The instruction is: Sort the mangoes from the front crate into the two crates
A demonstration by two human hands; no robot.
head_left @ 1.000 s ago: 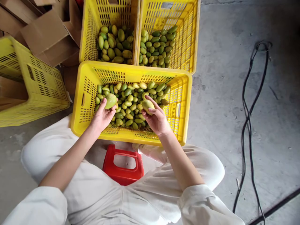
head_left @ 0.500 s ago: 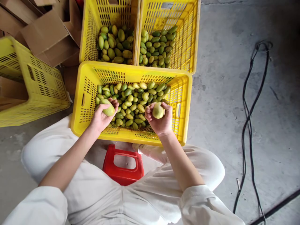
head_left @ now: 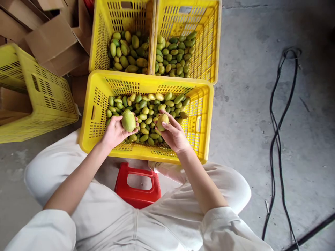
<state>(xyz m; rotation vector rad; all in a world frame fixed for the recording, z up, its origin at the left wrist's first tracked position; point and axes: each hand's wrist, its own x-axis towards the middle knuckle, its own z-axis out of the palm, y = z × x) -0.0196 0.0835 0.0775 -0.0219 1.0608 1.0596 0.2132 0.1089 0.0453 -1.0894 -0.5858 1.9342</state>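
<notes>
My left hand (head_left: 117,131) is closed around a large green-yellow oval fruit (head_left: 128,120), which looks like a lemon. The fruit stands upright, its face towards me, with fingertips showing at its right side. A smaller, yellower fruit (head_left: 163,122) of the same kind is held in my right hand (head_left: 176,134), between thumb and fingers. Both hands are over the front yellow crate (head_left: 149,77), a short way apart. Beneath them many green and yellow oval fruits (head_left: 143,117) lie loose in the crate, partly hidden by my hands.
Behind stand two more yellow crates, the left one (head_left: 101,38) and the right one (head_left: 206,42), both holding similar fruit. Another yellow crate (head_left: 52,90) and cardboard boxes (head_left: 52,42) are at left. A red stool (head_left: 125,191) sits between my legs; black cables (head_left: 277,139) lie at right.
Both hands have moved inward, closer together, each with its fruit. The left fruit has been turned more upright, and the right hand has turned so its fruit faces differently.
</notes>
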